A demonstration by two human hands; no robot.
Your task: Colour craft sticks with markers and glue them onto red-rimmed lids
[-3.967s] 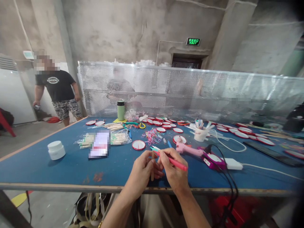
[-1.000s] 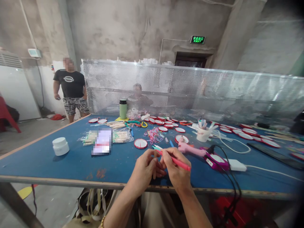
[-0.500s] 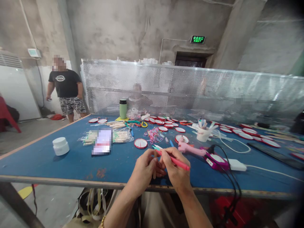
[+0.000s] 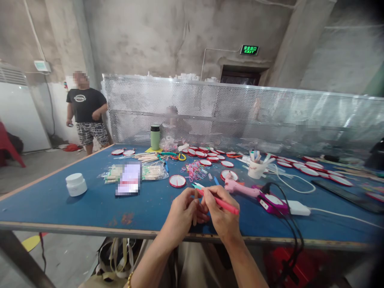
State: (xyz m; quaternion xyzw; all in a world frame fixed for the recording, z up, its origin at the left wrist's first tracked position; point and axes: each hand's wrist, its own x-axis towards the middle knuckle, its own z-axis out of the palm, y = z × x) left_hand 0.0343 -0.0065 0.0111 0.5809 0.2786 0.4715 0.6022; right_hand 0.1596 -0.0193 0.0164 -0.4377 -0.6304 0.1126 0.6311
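Pink pen, slanting forward-left, and wooden stick, vertical in view — hands pinch one each.

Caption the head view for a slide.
Left hand holding a brown stick, right hand holding a pink pen, at a blue table bearing red-rimmed discs.

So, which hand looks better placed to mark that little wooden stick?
Probably the right hand: it grips the pink pen close to the wooden stick, while the left hand is occupied holding that stick.
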